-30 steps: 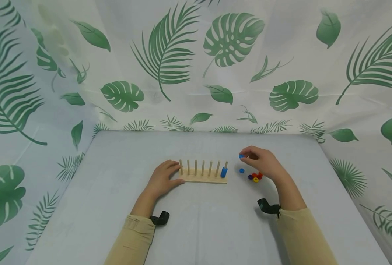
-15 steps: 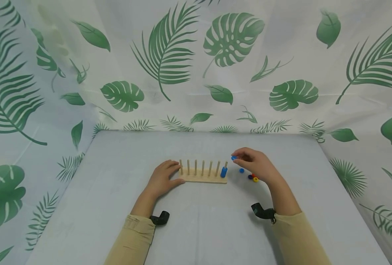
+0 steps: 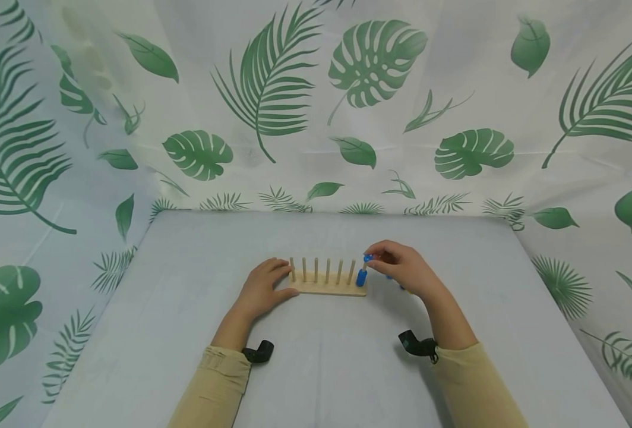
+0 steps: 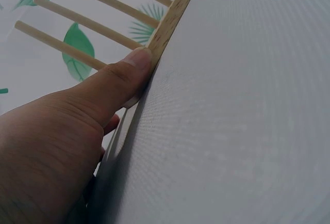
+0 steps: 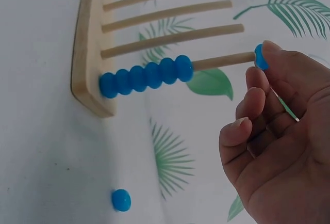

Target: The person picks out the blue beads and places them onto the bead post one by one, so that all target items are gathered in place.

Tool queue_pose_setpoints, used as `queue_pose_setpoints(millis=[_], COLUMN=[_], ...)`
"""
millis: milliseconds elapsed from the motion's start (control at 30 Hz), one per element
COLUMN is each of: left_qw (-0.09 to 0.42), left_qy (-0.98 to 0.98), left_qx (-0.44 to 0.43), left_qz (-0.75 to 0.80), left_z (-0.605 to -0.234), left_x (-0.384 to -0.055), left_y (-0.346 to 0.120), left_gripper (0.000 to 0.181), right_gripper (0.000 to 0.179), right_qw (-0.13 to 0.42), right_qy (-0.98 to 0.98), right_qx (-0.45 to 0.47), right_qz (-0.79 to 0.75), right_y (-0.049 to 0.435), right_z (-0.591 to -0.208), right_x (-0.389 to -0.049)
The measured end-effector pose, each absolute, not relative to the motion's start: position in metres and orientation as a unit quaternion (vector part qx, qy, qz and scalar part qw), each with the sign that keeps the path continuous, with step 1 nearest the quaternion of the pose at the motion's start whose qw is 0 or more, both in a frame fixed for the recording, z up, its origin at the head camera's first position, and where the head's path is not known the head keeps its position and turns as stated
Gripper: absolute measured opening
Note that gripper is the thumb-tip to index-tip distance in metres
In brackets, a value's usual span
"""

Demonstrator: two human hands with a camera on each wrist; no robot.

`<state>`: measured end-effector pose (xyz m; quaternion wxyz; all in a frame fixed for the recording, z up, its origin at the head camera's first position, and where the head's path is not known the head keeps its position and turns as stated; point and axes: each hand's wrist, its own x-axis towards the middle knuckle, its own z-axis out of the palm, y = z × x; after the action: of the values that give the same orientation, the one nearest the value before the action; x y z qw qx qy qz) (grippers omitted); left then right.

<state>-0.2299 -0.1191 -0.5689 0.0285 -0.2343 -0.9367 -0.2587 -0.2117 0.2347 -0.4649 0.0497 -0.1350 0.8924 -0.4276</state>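
A wooden peg board (image 3: 329, 290) with a row of upright pegs lies on the table. My left hand (image 3: 262, 288) grips its left end, thumb (image 4: 124, 74) along the front edge and the other fingers behind. At the far right peg, my right hand (image 3: 404, 267) pinches a blue bead (image 5: 261, 57) between thumb and index finger, right at the peg's tip. Lower on that same peg sits a stack of blue beads (image 5: 147, 76), with bare wood between stack and tip. The other visible pegs carry no beads.
A loose blue bead (image 5: 121, 200) lies on the table right of the board. Other loose beads show only as slivers beneath the right hand in the head view. A leaf-patterned curtain (image 3: 294, 172) stands behind the white table (image 3: 316, 368).
My right hand has moved left with the blue bead, from above the loose beads to the tip of the far right peg. The left hand and the board have stayed in place.
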Motion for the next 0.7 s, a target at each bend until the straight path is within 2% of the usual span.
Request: queue_pose_setpoints(millis=[700], left_qw=[0.017], left_qy=[-0.937], left_qx=[-0.229], left_qz=[-0.264], left_z=[-0.565], left_x=[-0.228], left_y=[-0.118], left_gripper=[0.065], right_gripper=[0.024], right_qw=[0.050], right_qy=[0.899], right_qx=[-0.135], right_qz=[-0.414], right_y=[0.233], right_z=[-0.495], right_x=[-0.212])
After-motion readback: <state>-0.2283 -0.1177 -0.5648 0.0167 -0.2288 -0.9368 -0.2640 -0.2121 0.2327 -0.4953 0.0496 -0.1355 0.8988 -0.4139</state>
